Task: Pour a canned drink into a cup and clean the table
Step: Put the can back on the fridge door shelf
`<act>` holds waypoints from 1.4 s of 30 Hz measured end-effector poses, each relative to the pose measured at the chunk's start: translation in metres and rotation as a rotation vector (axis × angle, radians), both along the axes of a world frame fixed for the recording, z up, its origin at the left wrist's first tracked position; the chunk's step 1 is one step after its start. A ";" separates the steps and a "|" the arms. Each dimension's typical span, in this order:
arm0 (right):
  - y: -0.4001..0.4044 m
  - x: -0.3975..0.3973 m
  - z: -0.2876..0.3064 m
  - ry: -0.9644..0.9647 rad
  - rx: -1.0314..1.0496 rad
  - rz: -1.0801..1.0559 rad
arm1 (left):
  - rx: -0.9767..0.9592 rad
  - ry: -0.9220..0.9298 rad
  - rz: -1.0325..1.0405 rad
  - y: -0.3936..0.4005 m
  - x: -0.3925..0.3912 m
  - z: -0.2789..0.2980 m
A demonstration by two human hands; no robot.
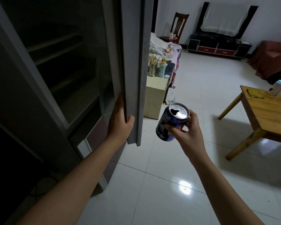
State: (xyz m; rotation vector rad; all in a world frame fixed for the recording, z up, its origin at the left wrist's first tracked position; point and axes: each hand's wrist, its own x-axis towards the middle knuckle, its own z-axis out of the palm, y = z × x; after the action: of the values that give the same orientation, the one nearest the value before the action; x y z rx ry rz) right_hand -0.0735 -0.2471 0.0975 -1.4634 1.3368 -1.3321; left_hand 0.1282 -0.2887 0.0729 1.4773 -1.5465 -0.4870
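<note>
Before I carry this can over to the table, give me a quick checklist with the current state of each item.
1. Right hand grip on the blue can: ok, fingers wrap its side.
2. Can top opened: ok, the mouth hole shows dark.
3. Can level: not ok, it tilts toward the camera; spill risk.
4. Left hand free: not ok, it holds the edge of the grey door, which stands open.
5. Path to the wooden table: ok, bare tiled floor between.
6. Cup ready on the table: cannot tell; only a white and blue object at its far edge shows.
</note>
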 end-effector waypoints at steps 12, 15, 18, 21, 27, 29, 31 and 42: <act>-0.007 -0.039 -0.009 0.006 0.004 -0.083 | -0.001 -0.160 -0.174 -0.028 -0.059 0.002; -0.010 -0.054 -0.012 0.014 0.014 -0.119 | 0.002 -0.185 -0.197 -0.039 -0.078 0.001; -0.013 -0.069 -0.014 0.027 0.021 -0.151 | -0.007 -0.206 -0.222 -0.051 -0.096 0.001; -0.016 -0.083 -0.016 0.034 0.027 -0.195 | -0.013 -0.224 -0.253 -0.064 -0.113 0.000; -0.022 -0.107 -0.018 0.036 0.022 -0.274 | -0.018 -0.250 -0.272 -0.090 -0.145 0.004; -0.024 -0.114 -0.019 0.031 0.023 -0.289 | -0.018 -0.251 -0.284 -0.098 -0.154 0.006; -0.026 -0.119 -0.019 0.044 0.024 -0.296 | -0.016 -0.254 -0.296 -0.106 -0.161 0.008; -0.045 -0.136 -0.016 0.052 0.012 -0.326 | 0.051 -0.275 -0.361 -0.145 -0.189 0.018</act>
State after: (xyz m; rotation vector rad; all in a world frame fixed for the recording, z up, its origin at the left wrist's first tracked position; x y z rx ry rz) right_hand -0.2090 -0.2925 0.0818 -1.3186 1.6680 -1.4920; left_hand -0.0603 -0.4336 0.0913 1.3477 -2.0495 -0.5503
